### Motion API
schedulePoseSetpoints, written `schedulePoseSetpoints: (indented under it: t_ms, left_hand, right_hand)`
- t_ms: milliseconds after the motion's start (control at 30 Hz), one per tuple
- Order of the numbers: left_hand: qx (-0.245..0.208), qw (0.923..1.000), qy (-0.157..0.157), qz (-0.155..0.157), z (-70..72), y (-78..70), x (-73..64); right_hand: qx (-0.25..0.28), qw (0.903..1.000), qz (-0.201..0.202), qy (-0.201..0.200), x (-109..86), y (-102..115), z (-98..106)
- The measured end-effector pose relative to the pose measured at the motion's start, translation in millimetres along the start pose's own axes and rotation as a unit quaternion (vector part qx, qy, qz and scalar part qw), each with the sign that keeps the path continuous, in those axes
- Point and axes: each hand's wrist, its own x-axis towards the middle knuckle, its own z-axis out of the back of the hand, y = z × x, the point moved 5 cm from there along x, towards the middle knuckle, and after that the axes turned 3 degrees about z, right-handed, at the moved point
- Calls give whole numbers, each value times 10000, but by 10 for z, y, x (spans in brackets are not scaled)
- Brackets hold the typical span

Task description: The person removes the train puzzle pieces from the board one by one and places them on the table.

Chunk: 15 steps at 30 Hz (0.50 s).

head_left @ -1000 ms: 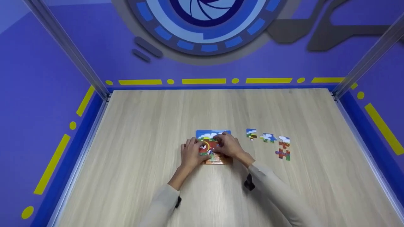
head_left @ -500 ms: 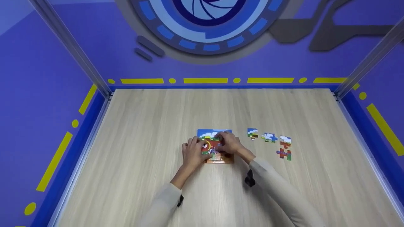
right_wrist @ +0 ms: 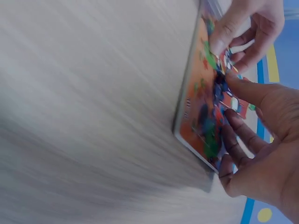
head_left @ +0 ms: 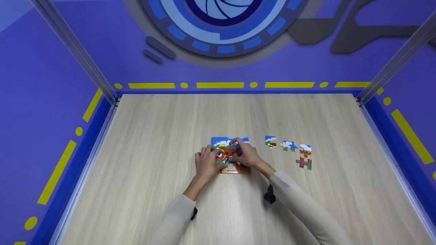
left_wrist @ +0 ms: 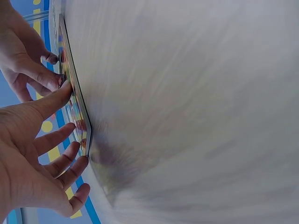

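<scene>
A colourful jigsaw puzzle (head_left: 233, 168) in a flat tray-like board lies on the table in the head view, showing blue sky, clouds and red shapes. My left hand (head_left: 207, 162) rests on its left side, thumb and fingers spread over the surface. In the left wrist view that hand's thumb (left_wrist: 58, 99) touches the picture, with the fingertips near the board's edge. My right hand (head_left: 248, 154) pinches a puzzle piece (right_wrist: 239, 103) low over the board's right half. Its thumb and fingers hide part of that piece, so I cannot tell whether it is seated.
To the right of the board lie loose puzzle pieces: a sky-and-ground one (head_left: 270, 141), a cloud one (head_left: 289, 146), another cloud one (head_left: 305, 147) and a red one (head_left: 304, 163), the last two close together. Blue-purple walls (head_left: 190, 73) stand around the table (head_left: 170, 129).
Both hands stay on the board. The right hand's fingers shift slightly over the picture, and the whole head view moves a little. The loose pieces lie as before.
</scene>
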Motion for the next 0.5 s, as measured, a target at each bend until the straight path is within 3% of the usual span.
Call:
schedulePoseSetpoints:
  t_ms: [167,500]
  left_hand:
    - [41,10000,-1,-32,-1,9,11]
    - [25,10000,-15,-48,19,9,-6]
  right_hand:
    - [271,9991,141,-307,-27,28,-12]
    - [1094,9938,-20,-223,-81,3,6]
